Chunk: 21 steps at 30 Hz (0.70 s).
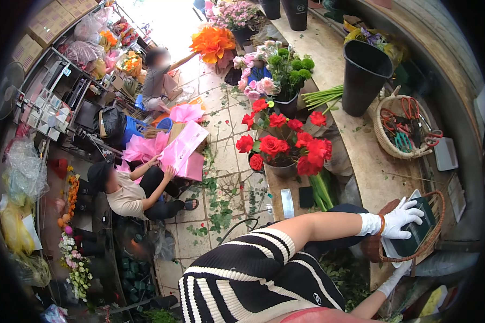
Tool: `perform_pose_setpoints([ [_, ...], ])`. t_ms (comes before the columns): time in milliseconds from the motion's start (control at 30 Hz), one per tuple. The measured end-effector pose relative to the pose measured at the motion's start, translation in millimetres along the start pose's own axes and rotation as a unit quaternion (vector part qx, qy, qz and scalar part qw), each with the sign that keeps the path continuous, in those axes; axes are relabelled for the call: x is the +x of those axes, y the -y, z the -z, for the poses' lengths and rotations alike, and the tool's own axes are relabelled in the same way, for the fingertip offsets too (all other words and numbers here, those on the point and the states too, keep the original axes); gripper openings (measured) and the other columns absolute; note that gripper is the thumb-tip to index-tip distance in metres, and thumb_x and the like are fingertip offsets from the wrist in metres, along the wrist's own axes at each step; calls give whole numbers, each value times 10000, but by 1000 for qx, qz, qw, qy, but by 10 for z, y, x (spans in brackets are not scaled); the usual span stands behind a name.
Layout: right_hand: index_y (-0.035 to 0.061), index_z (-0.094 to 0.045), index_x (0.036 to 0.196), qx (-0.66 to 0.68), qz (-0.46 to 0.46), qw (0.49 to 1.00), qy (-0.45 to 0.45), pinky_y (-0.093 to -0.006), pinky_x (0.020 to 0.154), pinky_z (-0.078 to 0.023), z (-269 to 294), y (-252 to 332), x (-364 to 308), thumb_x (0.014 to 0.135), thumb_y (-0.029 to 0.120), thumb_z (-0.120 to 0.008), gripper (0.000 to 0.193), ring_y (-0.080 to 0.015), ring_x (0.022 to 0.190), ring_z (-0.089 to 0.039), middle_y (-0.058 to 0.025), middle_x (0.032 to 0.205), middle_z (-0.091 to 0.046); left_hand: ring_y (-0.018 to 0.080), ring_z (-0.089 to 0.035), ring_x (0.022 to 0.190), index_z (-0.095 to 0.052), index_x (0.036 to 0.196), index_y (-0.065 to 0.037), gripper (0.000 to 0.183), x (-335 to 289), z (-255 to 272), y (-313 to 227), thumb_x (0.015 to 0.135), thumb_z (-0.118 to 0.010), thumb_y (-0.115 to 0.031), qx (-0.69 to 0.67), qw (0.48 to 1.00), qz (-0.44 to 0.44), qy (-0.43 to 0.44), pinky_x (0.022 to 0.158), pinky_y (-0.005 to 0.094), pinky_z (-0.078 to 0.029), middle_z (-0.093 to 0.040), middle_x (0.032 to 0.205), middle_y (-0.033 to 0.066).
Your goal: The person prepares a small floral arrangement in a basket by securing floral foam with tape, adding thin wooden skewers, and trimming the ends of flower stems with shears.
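My left hand (401,219), in a white glove, lies with fingers spread on a dark green block (419,229), which looks like floral foam. The block sits inside a brown wicker basket (442,207) with a tall curved handle or rim, at the right end of the worktable. My right hand (395,277), also gloved in white, is at the basket's near edge and seems to grip it. Its fingertips are partly hidden by the basket. A pale flat lining shows beside the block.
On the worktable (361,156) stand a black bucket (365,75) and a round basket (388,145) of scissors and shears. Red roses (275,144) fill a pot beside it. Two people sit on the leaf-strewn tile floor (191,237), one handling pink wrapping paper (183,151).
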State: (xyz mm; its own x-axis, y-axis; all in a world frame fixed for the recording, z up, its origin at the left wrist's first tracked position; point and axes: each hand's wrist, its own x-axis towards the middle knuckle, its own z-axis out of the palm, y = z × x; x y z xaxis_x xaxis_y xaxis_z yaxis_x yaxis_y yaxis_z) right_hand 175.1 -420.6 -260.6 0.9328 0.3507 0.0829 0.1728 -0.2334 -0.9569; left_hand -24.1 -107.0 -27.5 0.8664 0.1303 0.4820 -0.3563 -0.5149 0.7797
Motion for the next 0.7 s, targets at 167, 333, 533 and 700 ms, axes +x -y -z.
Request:
perform_pose_setpoints([
  [167,8,-384,1397,-70,63,993,-68,-349,913,-452,-370,473,-567,993,255,-436,476,-205,1135,-532,-110,1294,-520,436,-217,1381,-495,1271,-134,561,-2,76,-68,746,-653,-253,1,1000,13,15,1104,678,-93,-392,1408,101],
  [333,-3,-397,1390,-167,94,976,-106,-373,951,-430,-498,890,-877,997,279,-431,485,-230,1156,-520,-132,1312,-504,423,-241,1377,-452,1356,-127,632,-128,101,-50,772,-648,-268,1,999,-29,-31,1128,605,-149,-340,1468,158],
  [533,-20,-430,1373,109,-45,974,-191,-371,1022,-385,-968,1320,-1049,1010,253,-391,455,-262,1182,-501,-141,1337,-494,426,-251,1374,-392,1407,-82,640,-1223,546,2,848,-607,-308,99,992,-4,-82,1123,524,-232,-271,1491,221],
  [700,37,-329,1458,185,-41,950,-248,-390,1053,-364,-1255,1318,-1075,1023,316,-353,518,-258,1257,-458,-141,1430,-408,436,-242,1369,-349,1433,-77,646,-1632,385,105,872,-583,-296,178,982,55,-37,1121,522,-233,-245,1489,239],
])
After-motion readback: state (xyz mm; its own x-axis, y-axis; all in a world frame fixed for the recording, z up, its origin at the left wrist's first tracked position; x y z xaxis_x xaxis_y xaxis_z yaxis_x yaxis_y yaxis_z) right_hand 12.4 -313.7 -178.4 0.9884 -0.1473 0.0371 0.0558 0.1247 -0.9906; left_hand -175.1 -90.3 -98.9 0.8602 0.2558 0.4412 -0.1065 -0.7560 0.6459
